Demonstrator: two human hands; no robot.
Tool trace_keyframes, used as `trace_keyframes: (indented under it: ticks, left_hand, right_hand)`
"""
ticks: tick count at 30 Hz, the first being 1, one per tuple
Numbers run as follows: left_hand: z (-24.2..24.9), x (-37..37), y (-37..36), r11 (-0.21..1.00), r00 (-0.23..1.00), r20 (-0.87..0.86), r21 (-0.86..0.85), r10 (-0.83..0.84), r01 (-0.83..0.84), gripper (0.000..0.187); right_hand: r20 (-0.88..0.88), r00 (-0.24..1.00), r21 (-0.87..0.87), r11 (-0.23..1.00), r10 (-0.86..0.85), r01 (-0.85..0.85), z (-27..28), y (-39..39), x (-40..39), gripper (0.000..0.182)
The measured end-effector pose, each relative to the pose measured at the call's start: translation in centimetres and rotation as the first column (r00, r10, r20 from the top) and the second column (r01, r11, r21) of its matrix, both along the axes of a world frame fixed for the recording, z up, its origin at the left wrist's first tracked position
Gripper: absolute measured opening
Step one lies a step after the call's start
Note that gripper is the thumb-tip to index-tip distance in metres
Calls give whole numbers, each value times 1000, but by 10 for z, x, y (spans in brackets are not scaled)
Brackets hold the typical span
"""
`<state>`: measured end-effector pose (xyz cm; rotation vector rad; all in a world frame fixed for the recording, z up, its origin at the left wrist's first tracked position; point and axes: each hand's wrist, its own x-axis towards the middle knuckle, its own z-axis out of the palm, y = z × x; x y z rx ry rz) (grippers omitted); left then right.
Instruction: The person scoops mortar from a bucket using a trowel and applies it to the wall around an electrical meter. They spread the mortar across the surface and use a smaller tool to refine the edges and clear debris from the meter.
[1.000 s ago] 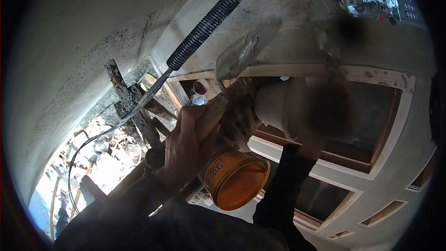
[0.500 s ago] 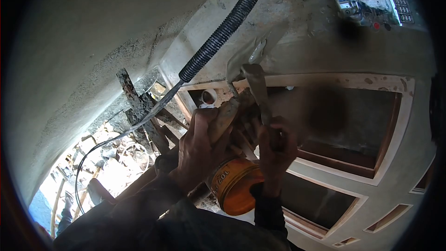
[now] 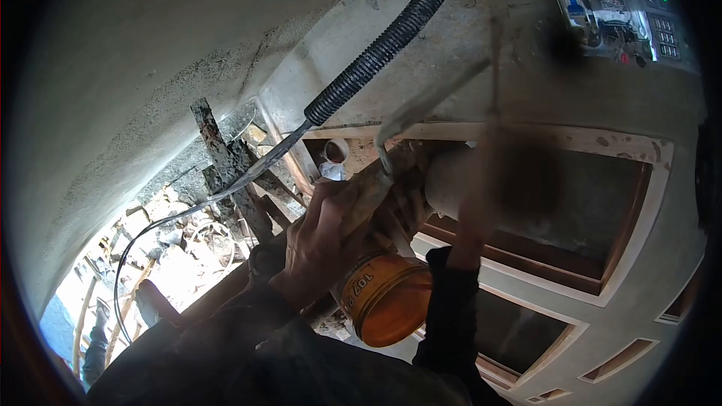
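At the far left, a curved grey plaster wall (image 3: 113, 98) bounds the view, its lower edge giving onto bright rubble (image 3: 177, 259). Right of this, rough, mortar-spotted wooden pieces (image 3: 218, 143) cross one another. A thin black cable (image 3: 173, 216) rises past them into ribbed black conduit (image 3: 380, 53), which presumably shields it.

Centre: the left hand (image 3: 320, 233) is closed, fingers wrapped around a pale brown, elongated bar (image 3: 368, 199) lying diagonally; the grip probably steadies it. Beyond its upper end stands a small white cup-like container (image 3: 335, 152). A smooth grey curved strip (image 3: 385, 135) descends to the bar; its material cannot be told. Beneath the hands, an orange cylindrical bucket marked "107" (image 3: 365, 289) tilts its open mouth towards the viewer, perhaps to keep it within reach.

Right of centre, the right hand (image 3: 474, 218) is blurred; how far its fingers are open cannot be told. A thin dark streak above it may be a tool seen edge-on, but a hold is not confirmed.

Edges and clearance: the pale rectangular frame (image 3: 632, 146) crosses above both hands, and the bucket rim limits room below. The widest space appears rightward, over the dark recess, well below the electrical panel (image 3: 609, 7) at upper right.
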<state>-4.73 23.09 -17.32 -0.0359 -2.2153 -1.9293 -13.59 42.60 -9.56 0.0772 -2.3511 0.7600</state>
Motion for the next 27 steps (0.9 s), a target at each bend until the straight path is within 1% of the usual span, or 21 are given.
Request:
trace_keyframes:
  ticks: [1,2,3,5,6,8,9,11,12,14,15,17,18,20,21,23,24,26,27]
  left_hand:
    - [-6,3,2,1000,999,-25,6,-28,29,47]
    - [-8,5,4,998,997,-52,12,-58,58,47]
    - [-7,8,5,998,997,-49,15,-59,60,47]
    - [-2,11,8,993,993,81,96,-81,73,46]
    - [-4,11,8,993,993,81,96,-80,72,46]
    - [-10,12,8,996,987,144,51,-75,68,44]
    - [-11,11,8,996,986,145,54,-77,70,44]
    - [-12,6,4,996,970,236,84,-60,41,42]
    - [-10,4,2,996,970,238,85,-60,41,42]
    - [-6,0,-3,995,953,296,90,-61,36,41]
    - [-7,-1,-4,995,953,297,90,-59,33,41]
    - [-8,-2,-6,995,961,275,104,-36,8,41]
    - [-9,-2,-6,995,960,278,99,-32,5,41]
    - [-10,0,-4,998,960,278,59,-14,-2,41]
    - [-10,0,-2,998,960,277,62,-26,9,41]
    - [-10,-1,0,997,951,308,70,-35,15,41]
    - [-9,-1,1,997,952,305,71,-38,17,41]
    - [-7,-1,0,996,964,261,86,-55,34,42]
    - [-6,-1,-1,996,964,262,85,-51,30,42]
  right_hand:
    - [40,997,-347,937,64,-46,10,0,-11,24]
    - [54,989,-651,756,135,-67,20,-4,-21,23]
    - [57,989,-649,758,133,-64,31,-12,-30,23]
    - [17,985,-666,737,170,-116,49,-26,-49,21]
    - [17,985,-666,737,171,-116,49,-24,-60,21]
    - [89,994,-602,798,67,0,56,-11,-75,20]
    - [91,994,-600,800,65,3,59,0,-77,20]
    - [65,996,-621,784,66,-12,61,20,-79,21]
    - [67,996,-621,784,66,-10,60,19,-73,21]
    - [-25,993,-491,866,-117,90,57,14,-48,20]
    - [-24,993,-491,867,-115,88,55,19,-36,20]
    - [62,988,-313,937,-141,153,47,29,-20,21]
    - [66,988,-317,936,-138,152,43,24,-23,21]
    - [-9,1000,-344,939,-4,0,37,9,-35,21]
    - [-10,1000,-341,940,-14,10,40,1,-45,21]
    - [74,997,-460,886,-18,50,47,-11,-75,23]
    - [70,997,-459,887,-21,51,47,-10,-87,23]
    - [-32,996,-470,879,79,-84,45,-8,-104,23]
    - [-31,996,-471,878,82,-87,46,-6,-105,23]
